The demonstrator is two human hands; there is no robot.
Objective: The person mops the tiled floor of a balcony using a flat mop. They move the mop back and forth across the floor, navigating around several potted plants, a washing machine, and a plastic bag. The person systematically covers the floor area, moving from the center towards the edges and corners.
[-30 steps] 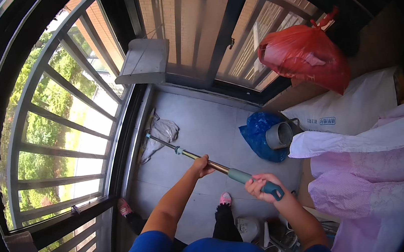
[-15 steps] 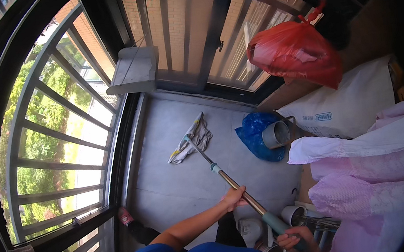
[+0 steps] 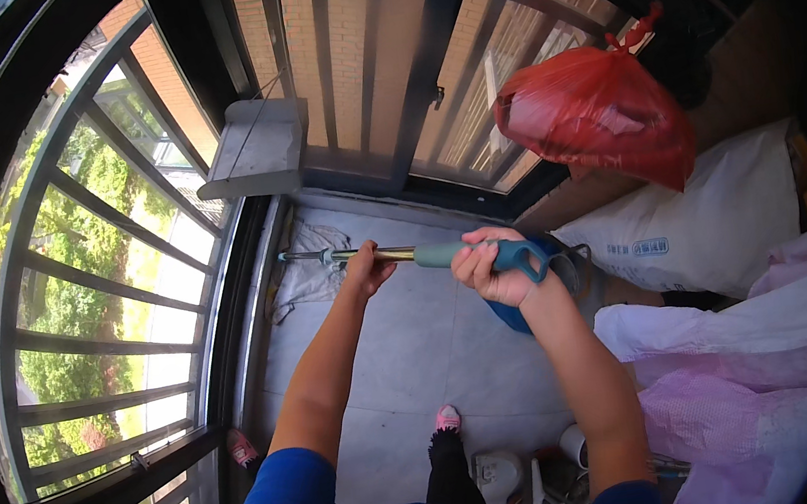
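Both my hands grip a mop (image 3: pixel 398 253) with a metal pole and a blue-green handle. My left hand (image 3: pixel 368 270) is closed round the pole near its lower joint. My right hand (image 3: pixel 493 266) wraps the thick grip, just before the looped end. The pole lies nearly level across the view and points left. At its far end a grey-white cloth (image 3: pixel 311 275) is spread on the grey floor tiles (image 3: pixel 405 342), against the sill under the railing window. The mop head itself is mostly covered by the cloth or too small to make out.
A blue plastic bag (image 3: pixel 510 313) and a metal can (image 3: pixel 583 280) stand behind my right forearm. A red bag (image 3: pixel 598 112) hangs at the upper right. A white sack (image 3: pixel 691 217) and pinkish cloth (image 3: pixel 733 393) line the right side. Pots and a dustpan (image 3: pixel 499 477) sit near my feet.
The mop has swung from a slant to nearly level, and its cloth has moved left to the sill. Both hands have risen, the right one a long way up from the lower right.
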